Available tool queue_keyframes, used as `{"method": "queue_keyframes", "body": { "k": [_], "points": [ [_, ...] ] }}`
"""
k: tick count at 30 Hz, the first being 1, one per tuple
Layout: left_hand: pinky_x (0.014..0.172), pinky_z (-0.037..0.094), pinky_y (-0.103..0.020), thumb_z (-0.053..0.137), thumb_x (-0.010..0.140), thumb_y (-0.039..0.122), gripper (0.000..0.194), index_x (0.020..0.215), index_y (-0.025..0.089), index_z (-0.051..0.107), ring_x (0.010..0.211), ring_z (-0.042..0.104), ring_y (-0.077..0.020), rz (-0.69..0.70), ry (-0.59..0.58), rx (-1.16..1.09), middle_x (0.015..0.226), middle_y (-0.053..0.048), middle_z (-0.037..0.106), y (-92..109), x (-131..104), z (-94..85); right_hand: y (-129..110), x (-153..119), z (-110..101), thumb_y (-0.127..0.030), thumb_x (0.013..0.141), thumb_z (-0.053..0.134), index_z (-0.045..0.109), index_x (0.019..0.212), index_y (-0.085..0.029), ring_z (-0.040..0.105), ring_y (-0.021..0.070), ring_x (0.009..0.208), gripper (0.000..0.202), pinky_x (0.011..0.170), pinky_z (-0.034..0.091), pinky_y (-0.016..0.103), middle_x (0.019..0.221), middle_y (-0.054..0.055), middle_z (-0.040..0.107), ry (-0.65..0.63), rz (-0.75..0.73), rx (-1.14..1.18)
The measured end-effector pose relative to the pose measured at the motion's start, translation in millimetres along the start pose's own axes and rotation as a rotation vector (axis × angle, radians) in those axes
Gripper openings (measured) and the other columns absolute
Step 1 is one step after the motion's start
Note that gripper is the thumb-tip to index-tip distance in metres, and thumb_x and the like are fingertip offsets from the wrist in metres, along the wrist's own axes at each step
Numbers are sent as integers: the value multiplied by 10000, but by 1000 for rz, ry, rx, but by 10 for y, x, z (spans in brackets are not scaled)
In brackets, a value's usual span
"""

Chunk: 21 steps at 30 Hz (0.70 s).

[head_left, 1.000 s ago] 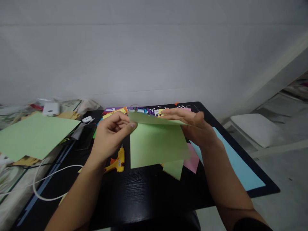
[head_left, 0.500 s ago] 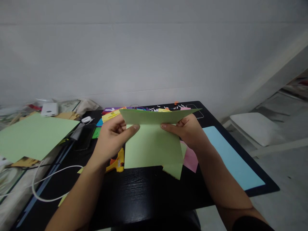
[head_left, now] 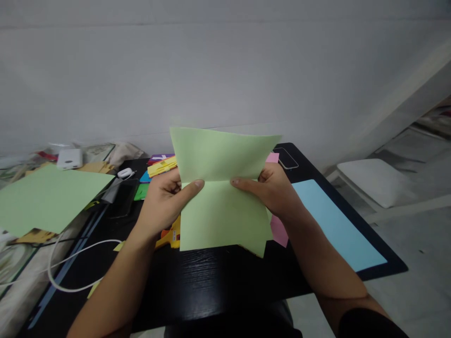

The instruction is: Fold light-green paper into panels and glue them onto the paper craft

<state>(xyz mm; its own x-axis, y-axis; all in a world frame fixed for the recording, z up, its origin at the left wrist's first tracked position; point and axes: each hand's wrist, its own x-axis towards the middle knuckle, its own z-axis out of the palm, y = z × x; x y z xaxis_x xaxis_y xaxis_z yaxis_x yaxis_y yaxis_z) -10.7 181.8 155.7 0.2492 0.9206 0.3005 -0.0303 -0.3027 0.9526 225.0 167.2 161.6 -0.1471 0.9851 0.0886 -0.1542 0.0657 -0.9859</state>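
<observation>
A light green sheet of paper [head_left: 223, 213] with a crease across its middle is held up over the black table. My left hand [head_left: 167, 199] grips its left edge, the thumb lying on the near face by the crease and the fingers behind. On the other edge my right hand [head_left: 273, 190] has the same hold, thumb near the crease. The sheet's upper part tilts upward and away, its top edge slightly curved. Just left of the paper lies a yellow glue gun [head_left: 172, 234], partly covered. Behind its lower right shows a piece of pink paper [head_left: 279, 231].
A light blue sheet [head_left: 336, 223] lies at the table's right. Left are another green sheet [head_left: 52, 195], a white cable [head_left: 58, 284], a dark phone [head_left: 123, 198] and a white earbud case [head_left: 125, 173]. Yellow strips [head_left: 162, 166] sit behind my left hand. A white stool [head_left: 369, 180] stands right.
The paper's upper part has swung up, so more of its face shows and it hides the scraps at the back. Both hands keep their hold in nearly the same place.
</observation>
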Motion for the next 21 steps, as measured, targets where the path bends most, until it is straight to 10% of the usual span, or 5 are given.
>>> {"method": "queue_keyframes", "body": {
  "k": [21],
  "points": [
    [620, 608, -324, 795, 876, 296, 81, 940, 251, 812, 639, 721, -184, -96, 19, -132, 812, -3, 786, 33, -14, 65, 23, -38, -25, -375, 748, 930, 819, 1040, -222, 798, 274, 870, 347, 746, 665, 389, 1007, 76, 834, -22, 115, 29]
  ]
}}
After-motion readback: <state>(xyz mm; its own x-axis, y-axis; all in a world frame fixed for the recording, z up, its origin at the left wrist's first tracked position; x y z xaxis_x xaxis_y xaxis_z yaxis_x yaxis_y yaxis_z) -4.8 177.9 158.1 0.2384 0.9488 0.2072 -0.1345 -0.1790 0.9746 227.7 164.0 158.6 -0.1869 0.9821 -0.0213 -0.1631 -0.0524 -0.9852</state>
